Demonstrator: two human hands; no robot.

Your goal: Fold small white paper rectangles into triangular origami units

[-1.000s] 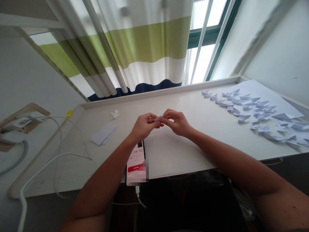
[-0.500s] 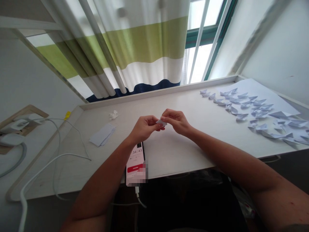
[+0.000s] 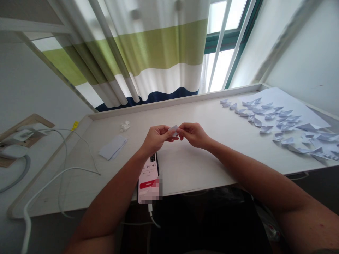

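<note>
A small piece of folded white paper is pinched between my two hands above the middle of the desk. My left hand grips its left side with the thumb on top. From the other side my right hand pinches its right edge with thumb and forefinger. Part of the paper is covered by the fingers, so its exact fold cannot be made out. Many folded paper boats stand in loose rows at the right of the desk. A small stack of white paper slips lies to the left of my hands.
A phone on a charging cable lies at the desk's front edge, under my left forearm. Crumpled white paper sits near the back left. White cables run across the left side from a wall socket. Large white sheets lie under the boats.
My right hand has turned and lowered slightly, its fingers now at the paper's right edge. The paper is tilted differently and shows more of its face. Both hands still hold it.
</note>
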